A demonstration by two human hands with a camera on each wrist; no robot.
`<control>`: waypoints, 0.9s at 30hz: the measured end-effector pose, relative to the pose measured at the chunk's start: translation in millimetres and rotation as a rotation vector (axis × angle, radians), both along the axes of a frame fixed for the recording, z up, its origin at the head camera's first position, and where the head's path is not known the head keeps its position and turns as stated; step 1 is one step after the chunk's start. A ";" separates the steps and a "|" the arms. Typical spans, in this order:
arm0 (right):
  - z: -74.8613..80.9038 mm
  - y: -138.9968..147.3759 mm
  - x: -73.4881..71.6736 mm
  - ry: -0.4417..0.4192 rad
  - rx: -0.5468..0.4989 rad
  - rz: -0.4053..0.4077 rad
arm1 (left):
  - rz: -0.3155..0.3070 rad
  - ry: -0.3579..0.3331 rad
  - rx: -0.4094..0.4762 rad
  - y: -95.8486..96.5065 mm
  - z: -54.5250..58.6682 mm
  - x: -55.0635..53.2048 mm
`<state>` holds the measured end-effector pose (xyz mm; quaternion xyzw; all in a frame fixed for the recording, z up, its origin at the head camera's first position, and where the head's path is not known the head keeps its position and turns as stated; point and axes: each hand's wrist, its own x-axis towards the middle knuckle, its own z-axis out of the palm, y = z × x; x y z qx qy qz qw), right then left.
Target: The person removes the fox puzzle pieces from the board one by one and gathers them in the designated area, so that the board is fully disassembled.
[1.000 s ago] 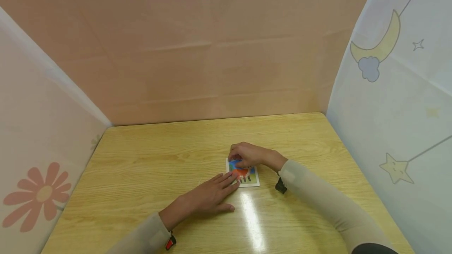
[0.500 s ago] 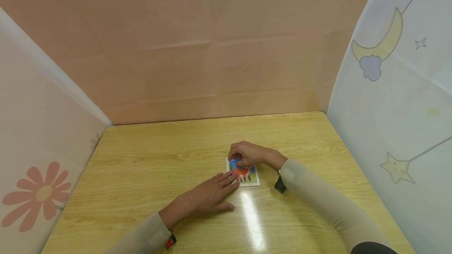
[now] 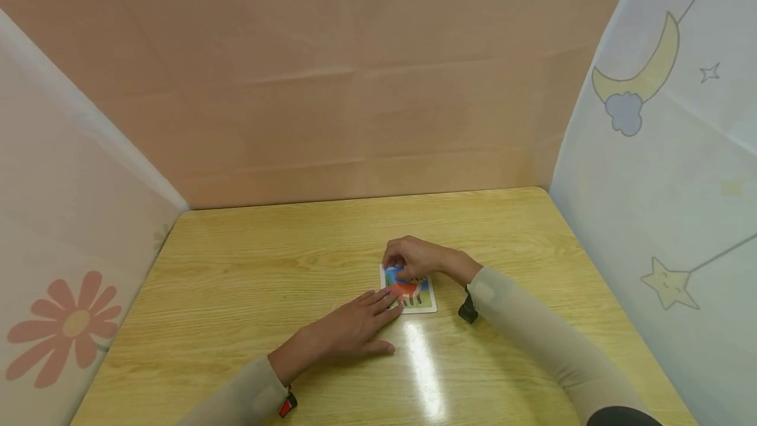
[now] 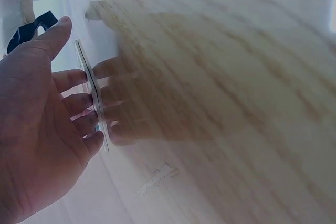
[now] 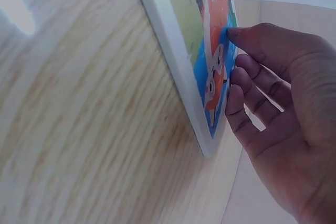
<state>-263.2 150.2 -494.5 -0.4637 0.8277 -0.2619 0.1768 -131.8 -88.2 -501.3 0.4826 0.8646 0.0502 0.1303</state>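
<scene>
Wood-grain table, glossy laminate, glare streak near the front edge; fabric booth walls on three sides. Nearest: left hand flat on the table, fingers straight and spread, tips resting on the near-left corner of the picture board, pinning it. It grips nothing. Just beyond, right hand sits over the board's far-left part, fingers curled down onto the printed face; right wrist view shows fingertips at the blue/orange artwork, maybe pinching or seating a piece, can't tell if anything is actually held between them.

Board lies flat mid-table, slightly right of centre. Square, thin, white border, rounded corners, glossy cartoon print. Judgement: light, stiff card, will skid on this laminate unless held down; low edge is hard to get under, so take it at a corner or slide it to the table edge. Print surface likely scuffs or bends if levered.

Far: peach back wall, flower print left, moon-and-star print right.
</scene>
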 end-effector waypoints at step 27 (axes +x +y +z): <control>-7.6 4.5 6.3 -0.005 -0.085 -0.050 | 0.003 0.002 -0.014 1.1 2.1 1.5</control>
